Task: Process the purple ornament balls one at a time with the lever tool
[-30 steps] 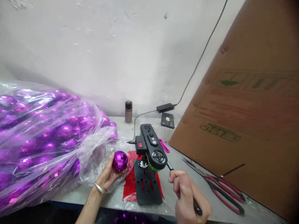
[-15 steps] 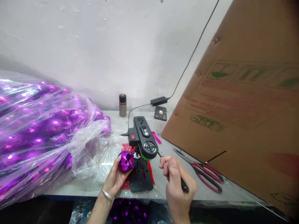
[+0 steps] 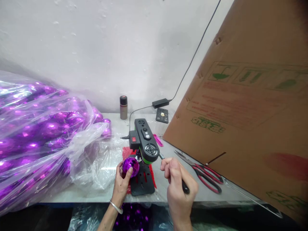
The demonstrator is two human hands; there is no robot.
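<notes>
Head view. Left hand (image 3: 121, 183): reaching up from the desk's (image 3: 57, 196) front edge, fingers curled round one mirrored purple ball (image 3: 132, 163), thumb across its face. Ball: over the left edge of the black slotted base plate (image 3: 142, 188). Right hand (image 3: 181, 189): fist clenched on a black-handled rod (image 3: 185, 187). Changed: ball, earlier left of the plate, now overlaps it.

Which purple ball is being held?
The purple ball in the left hand, near the black base plate's left edge; it's the only one gripped.
</notes>
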